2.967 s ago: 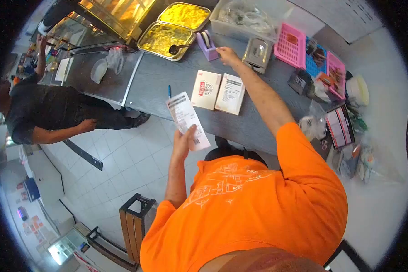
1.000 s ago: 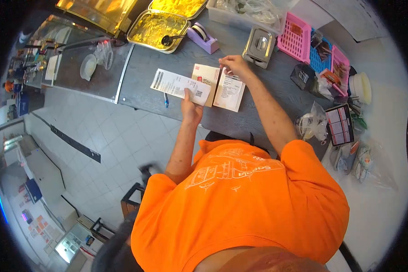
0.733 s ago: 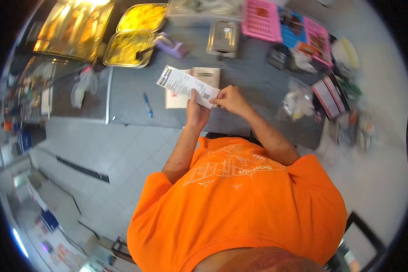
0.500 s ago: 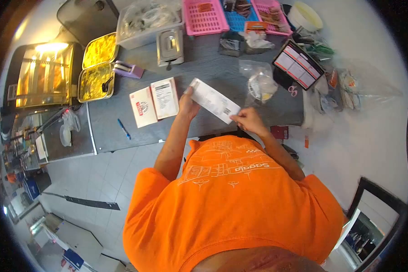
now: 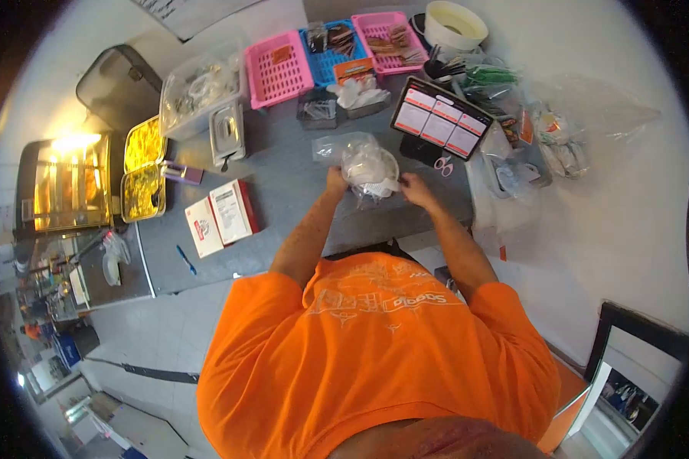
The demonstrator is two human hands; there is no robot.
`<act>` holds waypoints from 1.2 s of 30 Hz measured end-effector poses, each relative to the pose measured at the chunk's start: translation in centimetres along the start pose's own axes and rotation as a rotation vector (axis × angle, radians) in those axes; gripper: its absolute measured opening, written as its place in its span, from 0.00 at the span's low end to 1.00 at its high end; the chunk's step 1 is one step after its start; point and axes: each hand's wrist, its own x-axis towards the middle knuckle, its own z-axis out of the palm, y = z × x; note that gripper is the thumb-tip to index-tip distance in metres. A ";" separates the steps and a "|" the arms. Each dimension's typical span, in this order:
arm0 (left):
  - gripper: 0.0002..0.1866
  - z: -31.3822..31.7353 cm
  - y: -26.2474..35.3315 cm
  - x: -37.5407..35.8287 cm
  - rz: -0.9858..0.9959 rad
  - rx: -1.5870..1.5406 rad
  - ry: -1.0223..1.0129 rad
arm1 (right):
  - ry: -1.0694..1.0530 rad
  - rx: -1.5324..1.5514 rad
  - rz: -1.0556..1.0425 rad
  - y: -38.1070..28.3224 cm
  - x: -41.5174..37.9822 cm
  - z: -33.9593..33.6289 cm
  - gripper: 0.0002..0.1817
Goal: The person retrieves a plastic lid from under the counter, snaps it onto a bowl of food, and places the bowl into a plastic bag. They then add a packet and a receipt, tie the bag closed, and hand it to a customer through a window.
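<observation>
A clear plastic bag (image 5: 362,157) with a round, pale container inside lies on the dark table in front of me. At its left edge, my left hand (image 5: 336,183) is closed on the bag, its fingertips partly hidden. On the other side, my right hand (image 5: 417,190) pinches the end of a white paper slip (image 5: 389,185) that lies against the bag's lower right. How much of the slip lies over the bag is hard to make out. Two red-and-white boxes (image 5: 233,212), one bearing a printed label, stand left of my left hand.
A tablet (image 5: 442,118) on a stand and pink scissors (image 5: 443,166) are to the right. Pink baskets (image 5: 280,70), a blue basket and a clear tub (image 5: 203,88) line the back. Foil trays (image 5: 143,193) of yellow food and a blue pen (image 5: 186,260) are on the left.
Both hands have moved with the white slip from the table's front to the plastic bag. The slip no longer stretches flat between them. The whole view has shifted.
</observation>
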 end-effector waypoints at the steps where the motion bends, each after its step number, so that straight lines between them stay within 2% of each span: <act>1: 0.14 0.5 -0.4 0.1 -0.056 -0.051 -0.004 | -0.035 -0.004 0.048 -0.6 0.5 0.3 0.12; 3: 0.14 1.0 0.0 0.5 -0.167 -0.148 -0.013 | -0.102 -0.009 0.139 -1.4 1.7 0.6 0.13; 6: 0.18 -0.8 3.1 -0.5 -0.409 -0.552 -0.264 | 0.042 -0.254 -0.061 -0.6 1.3 1.9 0.15; 7: 0.18 -1.0 4.3 -1.1 -0.405 -0.500 -0.316 | 0.107 -0.210 0.000 -1.8 0.2 2.2 0.16; 10: 0.21 -2.7 3.8 -1.7 -0.586 -0.670 -0.564 | 0.076 -0.275 -0.330 -4.3 -2.9 1.3 0.18; 11: 0.27 -3.2 5.3 -3.3 -0.578 -0.606 -0.627 | 0.117 -0.280 -0.356 -4.0 -3.6 1.5 0.17; 13: 0.26 -4.8 6.0 -4.9 -0.666 -0.645 -0.688 | 0.195 -0.294 -0.398 -2.6 -5.3 2.7 0.16; 16: 0.25 -6.0 5.2 -6.0 -0.724 -0.784 -0.808 | 0.007 -0.172 -0.031 -11.8 -12.7 0.4 0.30; 18: 0.25 -5.4 6.8 -6.9 -0.733 -0.852 -0.868 | 0.186 0.442 -0.128 -10.9 -16.2 2.7 0.43; 19: 0.26 -4.8 8.3 -7.5 -0.638 -0.873 -0.984 | 0.278 0.744 -0.192 -10.6 -17.8 4.0 0.49; 22: 0.25 -1.2 12.5 -9.8 -0.397 -0.567 -1.014 | 0.137 1.450 -0.352 -15.8 -24.3 4.2 0.54; 23: 0.23 -0.4 17.8 -12.5 -0.474 -0.588 -1.046 | 0.261 1.514 -0.329 -15.1 -25.3 5.2 0.52; 24: 0.23 0.8 19.8 -14.0 -0.459 -0.553 -1.069 | 0.389 1.567 -0.309 -14.5 -26.4 6.1 0.50; 26: 0.24 3.6 21.6 -16.4 -0.433 -0.486 -1.105 | 0.465 1.607 -0.404 -10.9 -28.7 8.0 0.47; 27: 0.24 5.1 21.4 -17.4 -0.324 -0.432 -1.183 | 0.569 1.507 -0.403 -9.9 -29.8 8.4 0.40; 29: 0.26 8.1 20.7 -19.7 -0.094 -0.320 -1.325 | 0.674 1.561 -0.377 -7.8 -34.1 8.4 0.38; 30: 0.28 9.3 21.2 -21.6 -0.159 -0.349 -1.350 | 0.723 1.588 -0.364 -7.7 -35.9 8.3 0.37; 31: 0.31 10.5 21.9 -23.5 -0.219 -0.377 -1.371 | 0.955 1.312 -0.145 -7.8 -37.6 8.3 0.38; 32: 0.33 11.3 23.0 -25.0 -0.277 -0.407 -1.390 | 1.036 1.337 -0.157 -8.1 -39.5 7.9 0.37; 35: 0.37 12.4 26.0 -28.1 -0.381 -0.546 -1.662 | 1.196 1.408 -0.200 -8.1 -47.0 5.4 0.33; 36: 0.38 12.8 25.9 -29.0 -0.371 -0.544 -1.618 | 1.209 1.439 -0.225 -7.6 -50.4 3.8 0.31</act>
